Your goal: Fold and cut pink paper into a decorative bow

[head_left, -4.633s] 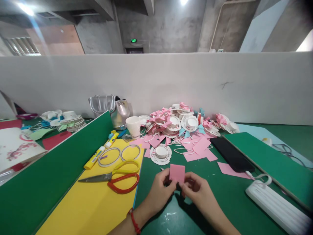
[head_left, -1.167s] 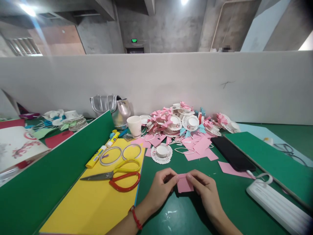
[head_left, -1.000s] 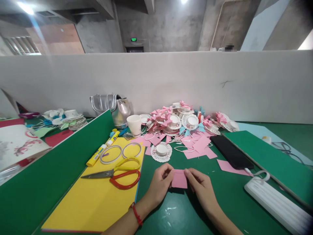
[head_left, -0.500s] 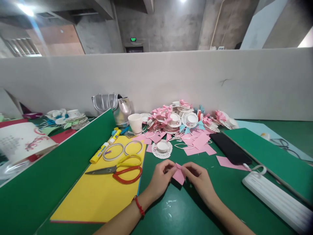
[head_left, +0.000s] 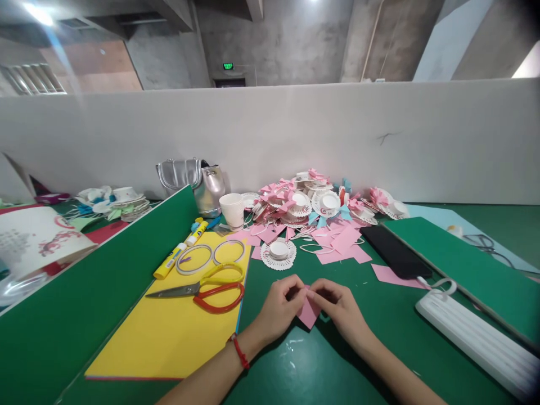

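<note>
Pinching the small pink paper point(head_left: 309, 316), the fingers point(head_left: 322, 302) of the left hand point(head_left: 276, 306) and right hand point(head_left: 342, 313) nearly meet; it shows just below them and could crease crookedly if one side tugs harder.

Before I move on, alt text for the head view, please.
Two hands pinch a small pink paper over a green table; scissors on yellow sheets lie left, a phone right, a heap of paper crafts behind.

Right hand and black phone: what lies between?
Head view: green tabletop nearest the right hand, then a loose pink sheet beside the phone.
</note>
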Demonstrator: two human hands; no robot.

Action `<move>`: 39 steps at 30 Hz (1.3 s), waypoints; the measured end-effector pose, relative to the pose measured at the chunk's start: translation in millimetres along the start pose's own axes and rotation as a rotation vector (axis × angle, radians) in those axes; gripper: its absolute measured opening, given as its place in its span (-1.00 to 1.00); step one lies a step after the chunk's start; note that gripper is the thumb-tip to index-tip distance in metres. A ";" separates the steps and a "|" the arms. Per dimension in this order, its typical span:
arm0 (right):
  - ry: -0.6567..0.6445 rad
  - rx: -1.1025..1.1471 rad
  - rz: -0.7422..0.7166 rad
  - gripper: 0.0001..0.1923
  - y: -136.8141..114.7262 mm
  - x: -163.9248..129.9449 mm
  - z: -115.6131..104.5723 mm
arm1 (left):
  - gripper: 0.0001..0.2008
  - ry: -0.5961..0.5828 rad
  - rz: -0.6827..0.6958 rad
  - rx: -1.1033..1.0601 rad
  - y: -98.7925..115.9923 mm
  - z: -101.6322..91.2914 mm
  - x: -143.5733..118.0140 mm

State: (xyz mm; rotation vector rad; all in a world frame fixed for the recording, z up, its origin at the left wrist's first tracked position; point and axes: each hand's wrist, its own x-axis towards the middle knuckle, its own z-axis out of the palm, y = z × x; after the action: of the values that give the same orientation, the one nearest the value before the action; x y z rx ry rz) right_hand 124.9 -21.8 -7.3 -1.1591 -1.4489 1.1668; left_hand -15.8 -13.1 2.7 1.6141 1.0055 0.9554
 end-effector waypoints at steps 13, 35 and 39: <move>0.070 0.023 0.026 -0.71 3.2 -2.4 1.5 | -0.80 -0.010 0.005 0.010 3.6 1.4 -0.3; 0.172 0.187 0.088 -0.78 -1.6 -4.2 -4.7 | -0.73 0.022 -0.039 -0.054 4.0 0.9 0.0; 0.204 0.218 0.115 -0.76 0.1 -2.2 -6.5 | -0.75 0.057 -0.053 -0.074 2.1 -0.7 1.2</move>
State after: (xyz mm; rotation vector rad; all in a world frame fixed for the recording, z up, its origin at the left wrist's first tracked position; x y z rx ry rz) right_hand 131.6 -23.1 -6.8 -1.1828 -1.0859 1.2137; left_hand -15.7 -12.1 5.1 1.4999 1.0351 0.9965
